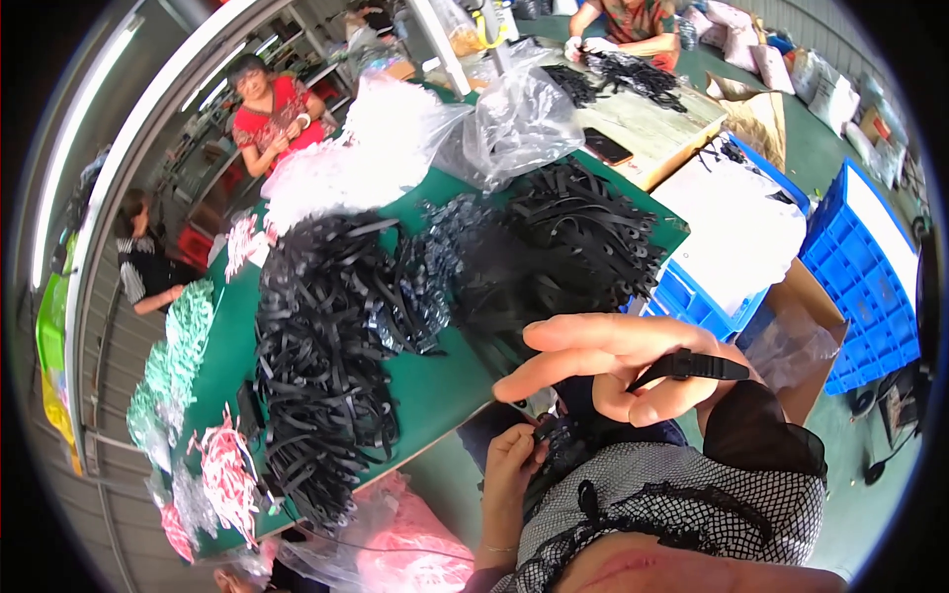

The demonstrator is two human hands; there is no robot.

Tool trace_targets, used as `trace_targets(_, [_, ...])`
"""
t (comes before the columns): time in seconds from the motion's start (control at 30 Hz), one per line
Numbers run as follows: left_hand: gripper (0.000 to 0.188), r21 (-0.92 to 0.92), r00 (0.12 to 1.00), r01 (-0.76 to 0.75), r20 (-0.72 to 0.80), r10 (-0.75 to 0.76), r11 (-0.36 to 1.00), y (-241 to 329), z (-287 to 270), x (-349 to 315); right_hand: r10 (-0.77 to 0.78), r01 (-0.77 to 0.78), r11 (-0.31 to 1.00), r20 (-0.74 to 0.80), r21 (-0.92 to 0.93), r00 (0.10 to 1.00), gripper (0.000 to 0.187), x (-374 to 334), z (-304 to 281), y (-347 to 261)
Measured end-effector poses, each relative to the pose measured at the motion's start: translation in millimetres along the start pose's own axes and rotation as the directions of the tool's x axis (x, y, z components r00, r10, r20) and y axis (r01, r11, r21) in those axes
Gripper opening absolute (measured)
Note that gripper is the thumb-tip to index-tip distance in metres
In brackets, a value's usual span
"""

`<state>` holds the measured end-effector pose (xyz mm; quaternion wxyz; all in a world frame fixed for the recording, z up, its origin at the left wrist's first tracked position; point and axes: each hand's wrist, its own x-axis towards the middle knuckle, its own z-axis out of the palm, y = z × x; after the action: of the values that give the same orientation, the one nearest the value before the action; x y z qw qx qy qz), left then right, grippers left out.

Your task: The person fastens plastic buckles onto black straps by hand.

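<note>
My right hand [643, 371] is raised close to the camera, with two fingers stretched out to the left and the others curled. A black strap with a small buckle [689, 365] lies across it, gripped by the curled fingers. Lower and to the left, near my lap, my left hand [514, 452] is closed in a pinch on a small black piece [542, 432]; its exact kind is unclear. Dark pieces lie on my lap beside it. Beyond my right hand, a heap of black straps [583, 217] is spread on the green table [435, 395].
A long pile of black straps [326, 366] covers the table's left part. Green bundles [188, 341] and pink-and-white bundles [227, 474] lie along the far left edge. Clear plastic bags [519, 124] stand at the back. Blue crates [860, 277] are at right. Other people [272, 119] sit around.
</note>
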<state>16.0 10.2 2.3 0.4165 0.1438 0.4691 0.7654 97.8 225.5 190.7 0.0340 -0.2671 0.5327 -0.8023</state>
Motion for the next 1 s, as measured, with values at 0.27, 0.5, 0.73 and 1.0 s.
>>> trace_targets(0.27, [0.042, 0.134, 0.997, -0.063, 0.047, 0.057, 0.989, 42.0, 2.2, 6.2, 0.213, -0.314, 0.874, -0.288, -0.372, 0.934, 0.047, 10.1, -10.3, 68.0])
trace_targets(0.5, [0.046, 0.045, 0.989, -0.149, 0.010, 0.149, 0.988, 53.2, -5.0, 7.5, 0.013, -0.199, 0.755, -0.289, -0.625, 0.957, 0.042, 26.0, -19.8, 133.0])
trace_targets(0.73, [0.038, 0.039, 0.961, -0.266, -0.064, 0.268, 0.963, 53.1, -13.5, -1.8, -0.050, -0.144, 0.751, -0.273, -0.644, 0.961, 0.028, 29.9, -15.4, 149.2])
trace_targets(1.0, [0.019, -0.574, 0.954, -0.300, -0.185, 0.237, 0.762, 33.6, -12.5, 4.2, 0.044, -0.224, 0.779, -0.305, -0.586, 0.951, 0.022, 31.5, -9.2, 159.2])
